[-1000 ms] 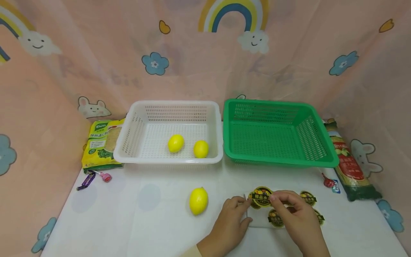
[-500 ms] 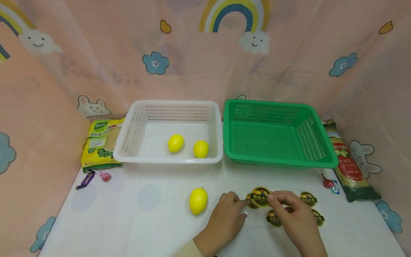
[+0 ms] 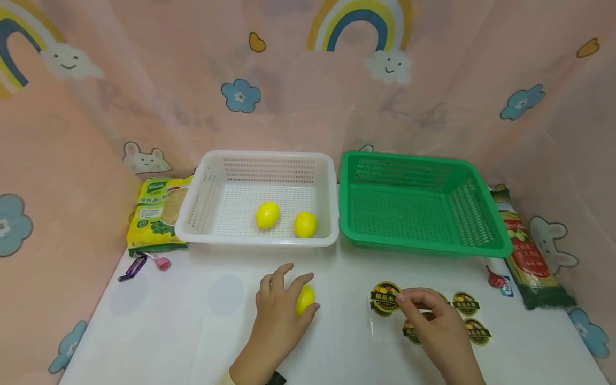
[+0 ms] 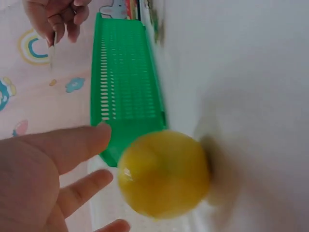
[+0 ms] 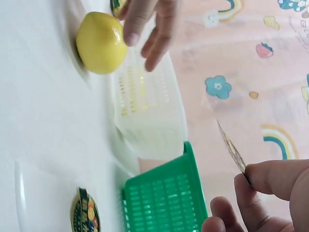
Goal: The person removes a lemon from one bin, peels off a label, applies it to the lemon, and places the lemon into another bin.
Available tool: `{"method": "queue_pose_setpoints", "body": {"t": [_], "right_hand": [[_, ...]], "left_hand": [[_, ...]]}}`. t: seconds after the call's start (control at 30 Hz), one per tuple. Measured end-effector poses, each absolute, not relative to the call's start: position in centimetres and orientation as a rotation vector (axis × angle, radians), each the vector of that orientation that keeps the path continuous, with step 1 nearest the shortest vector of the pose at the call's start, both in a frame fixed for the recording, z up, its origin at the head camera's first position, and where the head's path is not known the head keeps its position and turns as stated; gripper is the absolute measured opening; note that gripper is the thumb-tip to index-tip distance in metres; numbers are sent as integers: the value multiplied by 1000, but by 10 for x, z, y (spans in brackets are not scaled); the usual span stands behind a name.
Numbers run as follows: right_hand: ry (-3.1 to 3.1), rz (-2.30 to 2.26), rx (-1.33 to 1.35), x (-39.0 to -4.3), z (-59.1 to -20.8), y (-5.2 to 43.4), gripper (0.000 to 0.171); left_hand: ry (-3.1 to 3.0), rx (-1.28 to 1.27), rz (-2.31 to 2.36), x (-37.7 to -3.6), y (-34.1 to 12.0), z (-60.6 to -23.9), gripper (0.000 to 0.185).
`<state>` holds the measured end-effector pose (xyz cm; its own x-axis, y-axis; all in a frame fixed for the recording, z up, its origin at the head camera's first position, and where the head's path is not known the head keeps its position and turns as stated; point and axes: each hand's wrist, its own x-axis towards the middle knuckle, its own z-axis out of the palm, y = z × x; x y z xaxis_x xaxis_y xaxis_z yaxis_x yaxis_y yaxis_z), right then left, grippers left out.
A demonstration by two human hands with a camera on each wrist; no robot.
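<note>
My left hand reaches over a yellow lemon on the white tabletop, thumb and fingers spread around it. In the left wrist view the fingertips stand close beside the lemon. My right hand pinches a round black-and-gold fruit sticker between thumb and forefinger. Edge-on in the right wrist view, the sticker is held up above the table. Beneath this hand lies a clear sheet with several more stickers, partly hidden by the hand.
A white basket with two lemons stands at the back, beside a green basket. A yellow food packet, a purple-wrapped candy and a pink lollipop lie left. A red lollipop and a red packet lie right.
My left hand has left the sticker sheet's edge and moved left to the lemon, its fingers spreading. The right hand keeps its pinch on the sticker, nearly in place.
</note>
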<state>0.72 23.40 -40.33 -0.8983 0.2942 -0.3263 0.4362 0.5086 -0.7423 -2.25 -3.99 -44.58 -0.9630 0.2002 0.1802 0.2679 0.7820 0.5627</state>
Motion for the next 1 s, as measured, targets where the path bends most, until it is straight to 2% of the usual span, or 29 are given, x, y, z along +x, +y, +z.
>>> {"method": "queue_pose_setpoints", "body": {"t": [0.33,0.5,0.83,1.0], "right_hand": [[2594,-1495,476,1,-411,211,23],[2607,-1552,401,-4,-406,198,23],[2596,-1692,270,-16,-386,178,22],[2595,-1743,211,-19,-381,172,18]], "left_hand": [[-3001,-367,-1226,-23,-53,-464,54],[-2923,-348,-1367,-29,-55,-467,55],[-2391,-242,-2302,-38,-43,-451,58],[-2212,-262,-2492,-38,-36,-446,61]]}}
